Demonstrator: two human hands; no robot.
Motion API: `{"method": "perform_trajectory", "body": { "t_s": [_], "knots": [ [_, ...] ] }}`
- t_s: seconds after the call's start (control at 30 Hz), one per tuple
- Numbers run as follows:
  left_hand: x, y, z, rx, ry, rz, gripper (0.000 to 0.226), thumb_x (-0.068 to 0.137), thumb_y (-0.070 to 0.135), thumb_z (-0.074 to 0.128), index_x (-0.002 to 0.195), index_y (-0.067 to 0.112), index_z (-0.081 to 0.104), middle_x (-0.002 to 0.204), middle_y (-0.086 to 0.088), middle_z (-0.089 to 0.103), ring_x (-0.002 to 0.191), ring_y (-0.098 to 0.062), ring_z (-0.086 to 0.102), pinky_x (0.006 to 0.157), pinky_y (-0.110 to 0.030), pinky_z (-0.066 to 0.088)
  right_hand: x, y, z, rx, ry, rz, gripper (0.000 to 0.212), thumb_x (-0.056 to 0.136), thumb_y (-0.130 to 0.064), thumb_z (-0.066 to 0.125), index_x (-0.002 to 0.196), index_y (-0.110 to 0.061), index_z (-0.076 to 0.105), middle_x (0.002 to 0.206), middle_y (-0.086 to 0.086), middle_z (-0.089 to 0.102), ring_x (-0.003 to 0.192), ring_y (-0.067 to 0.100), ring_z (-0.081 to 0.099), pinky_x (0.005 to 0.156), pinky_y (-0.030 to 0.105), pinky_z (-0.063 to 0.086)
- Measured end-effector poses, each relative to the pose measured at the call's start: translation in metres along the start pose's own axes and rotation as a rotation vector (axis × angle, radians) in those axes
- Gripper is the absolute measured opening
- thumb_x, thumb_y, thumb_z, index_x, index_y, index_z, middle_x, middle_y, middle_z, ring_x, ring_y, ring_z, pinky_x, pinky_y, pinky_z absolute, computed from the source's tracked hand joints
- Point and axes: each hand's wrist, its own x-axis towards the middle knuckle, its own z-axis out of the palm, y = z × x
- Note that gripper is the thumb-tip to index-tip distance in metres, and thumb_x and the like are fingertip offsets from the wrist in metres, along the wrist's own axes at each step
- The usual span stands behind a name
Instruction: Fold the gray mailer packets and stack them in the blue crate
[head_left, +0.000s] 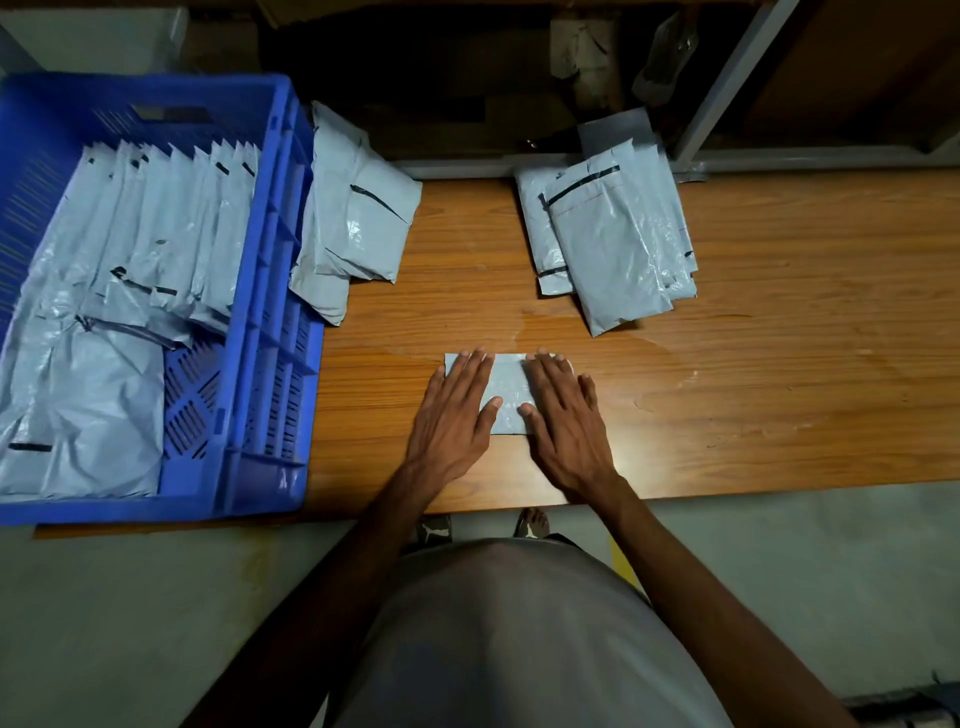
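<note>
Gray folded mailer packet (508, 387) on wooden table (779, 364), pinned under flat, straight-fingered left hand (454, 415) and right hand (563, 421). Slick plastic: likely to spring open once released, before reaching blue crate (270, 312).

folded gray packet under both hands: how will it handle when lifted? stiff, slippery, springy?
Likely floppy: the folded packet is thin crinkled film, like the sagging ones in the blue crate. Probably slippery: its surface shines, and the wooden table looks smooth. It may spring open, since the left hand and right hand both press it flat.
</note>
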Motion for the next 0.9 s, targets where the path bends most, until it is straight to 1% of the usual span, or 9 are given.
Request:
{"method": "perform_trajectory", "body": {
  "t_s": [0.07,0.13,0.3,0.4,0.53,0.77,0.9],
  "knots": [
    [0.001,0.000,0.007,0.052,-0.016,-0.004,0.062,0.112,0.048,0.015,0.167,0.020,0.008,0.175,0.002,0.007,0.160,-0.011,-0.002,0.130,-0.047,0.007,0.004,0.002,0.005,-0.034,-0.035,0.006,0.059,0.113,-0.041,0.029,0.168,-0.027,0.013,0.175,-0.007,0.010,0.162,0.013,-0.001,0.130,0.050,0.008],
    [0.002,-0.001,0.008,0.060,-0.003,0.004,0.060,0.113,0.046,0.017,0.167,0.022,0.007,0.175,0.003,0.006,0.160,-0.011,-0.003,0.131,-0.046,0.006,0.006,0.004,0.007,-0.057,-0.053,0.014,0.059,0.113,-0.043,0.026,0.168,-0.028,0.011,0.175,-0.007,0.009,0.162,0.014,-0.002,0.130,0.053,0.009],
    [0.005,-0.001,0.006,0.072,0.031,0.040,0.057,0.113,0.041,0.024,0.167,0.025,0.015,0.174,0.005,0.012,0.161,-0.013,0.003,0.130,-0.048,0.006,0.010,0.003,0.006,-0.057,-0.058,0.020,0.060,0.112,-0.043,0.026,0.168,-0.030,0.012,0.175,-0.009,0.010,0.162,0.015,0.001,0.130,0.052,0.010],
    [0.007,-0.001,0.006,0.065,0.036,0.040,0.058,0.112,0.040,0.028,0.167,0.023,0.018,0.174,0.004,0.015,0.161,-0.014,0.005,0.130,-0.049,0.008,0.011,0.003,0.005,-0.051,-0.050,0.024,0.060,0.111,-0.041,0.031,0.167,-0.028,0.017,0.175,-0.008,0.013,0.162,0.015,0.004,0.129,0.053,0.011],
    [0.010,-0.001,0.007,0.050,0.017,0.029,0.060,0.110,0.040,0.033,0.166,0.024,0.019,0.173,0.005,0.016,0.160,-0.012,0.006,0.130,-0.047,0.007,0.013,0.003,0.005,-0.043,-0.061,0.039,0.060,0.110,-0.040,0.035,0.167,-0.028,0.020,0.174,-0.008,0.016,0.162,0.015,0.005,0.129,0.053,0.011],
    [0.010,-0.001,0.007,0.030,0.011,0.019,0.061,0.110,0.039,0.037,0.166,0.025,0.020,0.173,0.006,0.015,0.160,-0.010,0.005,0.130,-0.046,0.008,0.013,0.003,0.004,-0.052,-0.063,0.034,0.060,0.110,-0.039,0.037,0.167,-0.028,0.021,0.174,-0.007,0.016,0.162,0.015,0.005,0.129,0.053,0.012],
    [0.009,0.000,0.005,0.033,0.020,0.023,0.058,0.111,0.041,0.033,0.166,0.026,0.020,0.173,0.006,0.016,0.160,-0.010,0.005,0.130,-0.046,0.008,0.013,0.003,0.004,-0.063,-0.063,0.024,0.059,0.111,-0.040,0.033,0.167,-0.028,0.020,0.175,-0.007,0.014,0.162,0.015,0.003,0.129,0.052,0.011]
  ]
}}
